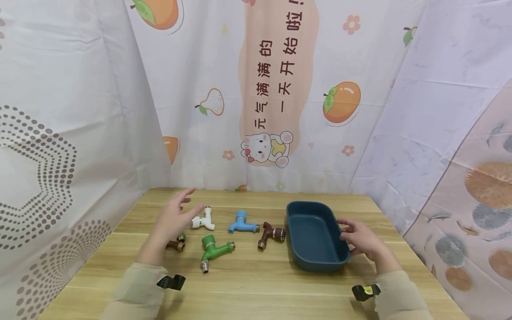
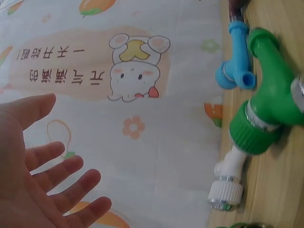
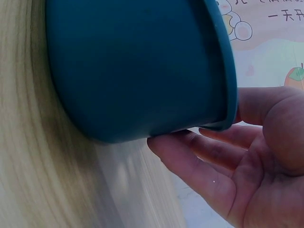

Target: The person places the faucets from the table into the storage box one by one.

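Note:
My left hand (image 1: 174,218) is raised over the left side of the wooden table, fingers spread and holding nothing. Nearest it are a white tap (image 1: 207,219) and a green tap (image 1: 215,251). A brown tap (image 1: 174,245) lies partly hidden behind the left wrist, with a bit of green beside it. A blue tap (image 1: 242,223) and a maroon tap (image 1: 272,234) lie farther right. At the right, my right hand (image 1: 365,240) holds the side of a dark blue rectangular basin (image 1: 298,249). In the right wrist view, its fingers (image 3: 190,166) meet the basin's outer wall and rim.
The wooden table (image 1: 256,293) ends at a printed curtain (image 1: 224,178) behind. More curtains hang along the left and right sides. Each sleeve has a small black device (image 1: 172,282) at its cuff.

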`<state>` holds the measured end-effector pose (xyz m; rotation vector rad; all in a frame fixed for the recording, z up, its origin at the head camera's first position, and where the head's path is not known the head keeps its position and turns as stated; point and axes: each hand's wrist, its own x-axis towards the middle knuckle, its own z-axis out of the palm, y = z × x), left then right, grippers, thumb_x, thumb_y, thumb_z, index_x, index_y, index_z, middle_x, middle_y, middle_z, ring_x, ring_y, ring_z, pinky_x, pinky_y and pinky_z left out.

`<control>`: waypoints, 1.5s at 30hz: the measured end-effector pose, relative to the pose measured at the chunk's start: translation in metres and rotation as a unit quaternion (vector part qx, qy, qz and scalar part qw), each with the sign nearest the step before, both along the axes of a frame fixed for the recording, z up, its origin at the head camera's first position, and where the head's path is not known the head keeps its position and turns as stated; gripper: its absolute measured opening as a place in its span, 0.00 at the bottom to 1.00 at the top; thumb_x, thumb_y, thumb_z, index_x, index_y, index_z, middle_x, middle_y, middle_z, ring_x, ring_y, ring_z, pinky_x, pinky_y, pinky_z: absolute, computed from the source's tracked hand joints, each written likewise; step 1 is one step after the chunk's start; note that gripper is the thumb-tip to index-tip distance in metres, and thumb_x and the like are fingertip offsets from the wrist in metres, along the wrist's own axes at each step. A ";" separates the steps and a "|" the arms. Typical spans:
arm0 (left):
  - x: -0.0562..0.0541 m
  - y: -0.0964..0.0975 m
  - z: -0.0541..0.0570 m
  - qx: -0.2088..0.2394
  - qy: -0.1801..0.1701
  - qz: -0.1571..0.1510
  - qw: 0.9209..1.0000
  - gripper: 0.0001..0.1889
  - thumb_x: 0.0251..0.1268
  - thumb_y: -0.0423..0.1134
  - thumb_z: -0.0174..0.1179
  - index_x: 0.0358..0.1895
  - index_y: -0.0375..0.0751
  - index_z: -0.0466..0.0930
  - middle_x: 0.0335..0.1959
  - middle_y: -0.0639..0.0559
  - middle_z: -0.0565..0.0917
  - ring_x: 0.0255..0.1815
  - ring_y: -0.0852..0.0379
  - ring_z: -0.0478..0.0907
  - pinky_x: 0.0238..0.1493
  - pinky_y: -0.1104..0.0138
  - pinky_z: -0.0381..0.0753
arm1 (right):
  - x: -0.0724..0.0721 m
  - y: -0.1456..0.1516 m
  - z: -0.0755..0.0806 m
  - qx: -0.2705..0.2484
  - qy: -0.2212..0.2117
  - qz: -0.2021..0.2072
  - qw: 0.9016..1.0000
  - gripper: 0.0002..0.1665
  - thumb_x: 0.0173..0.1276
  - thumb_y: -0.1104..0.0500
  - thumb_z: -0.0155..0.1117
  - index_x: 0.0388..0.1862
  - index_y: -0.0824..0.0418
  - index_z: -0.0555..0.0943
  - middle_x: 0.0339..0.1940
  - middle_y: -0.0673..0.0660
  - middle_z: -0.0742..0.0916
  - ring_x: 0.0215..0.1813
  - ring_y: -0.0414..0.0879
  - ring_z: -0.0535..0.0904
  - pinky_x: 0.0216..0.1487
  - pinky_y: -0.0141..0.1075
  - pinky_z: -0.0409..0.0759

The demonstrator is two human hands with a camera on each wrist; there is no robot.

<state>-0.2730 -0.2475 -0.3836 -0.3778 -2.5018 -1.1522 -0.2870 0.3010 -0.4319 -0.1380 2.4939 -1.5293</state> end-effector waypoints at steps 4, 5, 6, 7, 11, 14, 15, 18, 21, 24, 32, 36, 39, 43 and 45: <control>0.000 -0.011 0.000 -0.034 -0.012 0.023 0.999 0.37 0.72 0.53 0.63 0.76 0.38 0.64 0.73 0.35 0.68 0.66 0.32 0.70 0.60 0.37 0.73 | 0.001 0.000 0.000 0.001 -0.003 -0.004 1.000 0.38 0.72 0.69 0.57 0.79 0.70 0.58 0.68 0.82 0.70 0.56 0.65 0.79 0.36 0.54 0.87; 0.001 -0.014 0.000 -0.044 -0.018 0.030 0.998 0.38 0.71 0.55 0.63 0.76 0.38 0.64 0.73 0.35 0.68 0.66 0.32 0.70 0.59 0.37 0.73 | 0.001 0.000 0.001 0.004 -0.002 -0.001 1.000 0.38 0.72 0.69 0.56 0.79 0.70 0.57 0.68 0.82 0.69 0.56 0.65 0.79 0.36 0.54 0.87; 0.001 -0.018 0.000 -0.052 -0.024 0.035 0.998 0.39 0.71 0.57 0.62 0.76 0.38 0.64 0.73 0.35 0.67 0.66 0.31 0.70 0.58 0.36 0.74 | 0.000 0.000 0.001 0.004 -0.001 0.001 1.000 0.38 0.72 0.69 0.56 0.79 0.71 0.57 0.68 0.82 0.69 0.56 0.65 0.78 0.36 0.54 0.87; 0.002 -0.021 0.000 -0.061 -0.029 0.040 0.997 0.40 0.71 0.59 0.62 0.76 0.38 0.64 0.74 0.35 0.67 0.66 0.31 0.70 0.58 0.36 0.74 | 0.001 0.000 0.001 0.004 -0.001 -0.001 1.000 0.38 0.72 0.69 0.57 0.79 0.70 0.57 0.68 0.82 0.70 0.56 0.66 0.78 0.36 0.54 0.87; 0.004 -0.032 -0.002 -0.086 -0.047 0.052 0.994 0.44 0.69 0.64 0.60 0.77 0.36 0.62 0.74 0.34 0.66 0.67 0.31 0.70 0.58 0.37 0.73 | 0.000 0.000 0.003 0.006 0.002 0.007 1.000 0.38 0.73 0.68 0.56 0.79 0.71 0.57 0.68 0.81 0.70 0.57 0.67 0.78 0.37 0.54 0.87; 0.004 -0.041 -0.004 -0.095 -0.062 0.058 0.992 0.46 0.68 0.65 0.61 0.78 0.36 0.61 0.75 0.33 0.65 0.67 0.31 0.69 0.58 0.36 0.73 | -0.001 -0.001 0.003 0.000 -0.001 0.000 1.000 0.38 0.72 0.69 0.57 0.79 0.70 0.58 0.67 0.80 0.72 0.57 0.66 0.78 0.37 0.54 0.87; 0.004 -0.043 -0.005 -0.096 -0.068 0.059 0.991 0.46 0.68 0.64 0.62 0.78 0.36 0.60 0.75 0.32 0.65 0.67 0.30 0.69 0.58 0.36 0.73 | -0.001 -0.001 0.003 0.000 0.000 0.001 1.000 0.38 0.72 0.69 0.56 0.79 0.70 0.58 0.67 0.80 0.72 0.57 0.66 0.78 0.37 0.54 0.87; 0.005 -0.050 -0.008 -0.103 -0.086 0.063 0.989 0.46 0.67 0.62 0.63 0.78 0.35 0.59 0.74 0.31 0.65 0.66 0.29 0.69 0.58 0.36 0.74 | -0.001 -0.001 0.002 -0.001 -0.002 -0.003 1.000 0.38 0.72 0.69 0.56 0.79 0.70 0.58 0.67 0.80 0.72 0.57 0.66 0.78 0.37 0.54 0.87; 0.005 -0.057 -0.012 -0.105 -0.104 0.062 0.987 0.45 0.67 0.57 0.66 0.78 0.33 0.59 0.73 0.29 0.66 0.66 0.28 0.69 0.58 0.36 0.74 | 0.000 -0.001 0.001 0.001 -0.003 -0.002 1.000 0.38 0.72 0.69 0.56 0.79 0.70 0.58 0.67 0.81 0.71 0.57 0.67 0.78 0.37 0.54 0.87; 0.006 -0.066 -0.015 -0.114 -0.121 0.060 0.984 0.44 0.66 0.54 0.67 0.77 0.32 0.60 0.70 0.27 0.68 0.63 0.27 0.71 0.55 0.38 0.76 | 0.000 -0.001 0.001 0.001 -0.004 -0.002 1.000 0.38 0.72 0.69 0.57 0.79 0.70 0.58 0.68 0.81 0.70 0.58 0.67 0.78 0.37 0.54 0.87; 0.011 -0.084 -0.021 -0.125 -0.163 0.049 0.978 0.40 0.63 0.47 0.71 0.71 0.25 0.66 0.63 0.20 0.72 0.55 0.26 0.77 0.48 0.42 0.81 | 0.000 0.001 0.001 0.003 0.000 0.000 1.000 0.37 0.74 0.68 0.55 0.79 0.71 0.57 0.67 0.81 0.71 0.57 0.66 0.78 0.36 0.54 0.87; 0.012 -0.089 -0.022 -0.132 -0.187 0.056 0.972 0.39 0.61 0.46 0.71 0.70 0.26 0.68 0.62 0.20 0.73 0.56 0.25 0.75 0.50 0.39 0.78 | 0.000 0.001 0.001 0.001 -0.001 0.001 1.000 0.37 0.74 0.68 0.55 0.79 0.71 0.57 0.67 0.80 0.72 0.56 0.65 0.78 0.36 0.54 0.87; 0.012 -0.092 -0.023 -0.136 -0.199 0.059 0.969 0.39 0.60 0.45 0.72 0.69 0.26 0.69 0.60 0.20 0.74 0.57 0.24 0.73 0.52 0.37 0.76 | 0.000 0.001 0.001 -0.003 -0.003 0.001 1.000 0.37 0.74 0.68 0.55 0.79 0.71 0.57 0.67 0.80 0.72 0.56 0.65 0.79 0.36 0.54 0.87; 0.012 -0.096 -0.025 -0.147 -0.210 0.059 0.965 0.36 0.58 0.45 0.73 0.65 0.26 0.73 0.57 0.22 0.76 0.56 0.25 0.75 0.51 0.38 0.76 | 0.001 0.001 0.002 -0.005 -0.003 0.003 1.000 0.38 0.73 0.69 0.57 0.79 0.71 0.57 0.67 0.81 0.71 0.56 0.65 0.79 0.36 0.54 0.87; 0.011 -0.098 -0.027 -0.153 -0.211 0.058 0.964 0.34 0.57 0.45 0.74 0.62 0.27 0.76 0.55 0.24 0.78 0.54 0.28 0.76 0.50 0.39 0.77 | 0.001 0.001 0.002 -0.005 -0.003 -0.001 1.000 0.38 0.72 0.69 0.57 0.79 0.70 0.58 0.67 0.81 0.71 0.56 0.65 0.79 0.36 0.54 0.87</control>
